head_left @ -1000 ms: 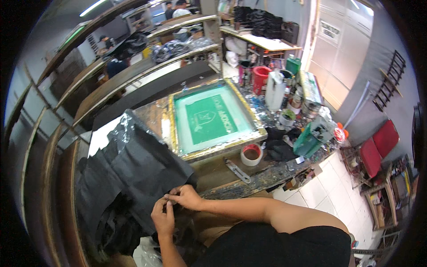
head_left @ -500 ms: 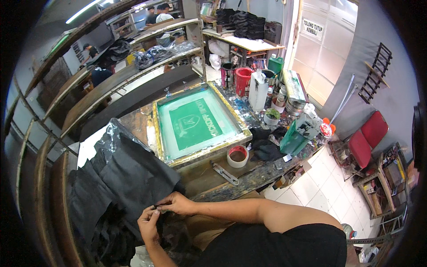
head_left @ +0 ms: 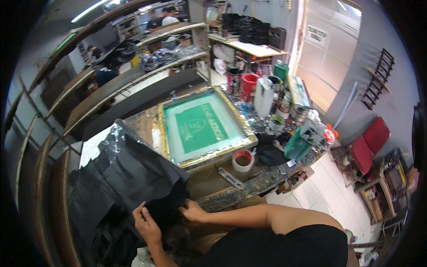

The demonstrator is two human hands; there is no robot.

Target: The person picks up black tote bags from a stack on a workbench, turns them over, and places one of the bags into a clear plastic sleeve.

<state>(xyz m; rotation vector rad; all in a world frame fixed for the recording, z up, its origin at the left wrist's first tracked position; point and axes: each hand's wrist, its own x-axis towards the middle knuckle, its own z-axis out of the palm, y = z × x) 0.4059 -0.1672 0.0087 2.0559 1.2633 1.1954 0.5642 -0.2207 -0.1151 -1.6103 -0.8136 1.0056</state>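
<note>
While the person's right hand (head_left: pixel 194 211) has its fingers curled closed on the edge of a black fabric piece (head_left: pixel 167 205) low in front of the body, the left hand (head_left: pixel 147 224) is at that fabric's left side, index finger raised and thumb slightly apart, though whether it grips anything cannot be told. Just beyond the hands spreads a heap of black sheets (head_left: pixel 129 162), with a grey utility knife (head_left: pixel 229 177) and a tape roll (head_left: pixel 242 168) to its right. Farther off lie a green printing screen (head_left: pixel 200 127), a white jug (head_left: pixel 263 99) and a red bucket (head_left: pixel 250 88), before slatted shelving (head_left: pixel 178 58).
</note>
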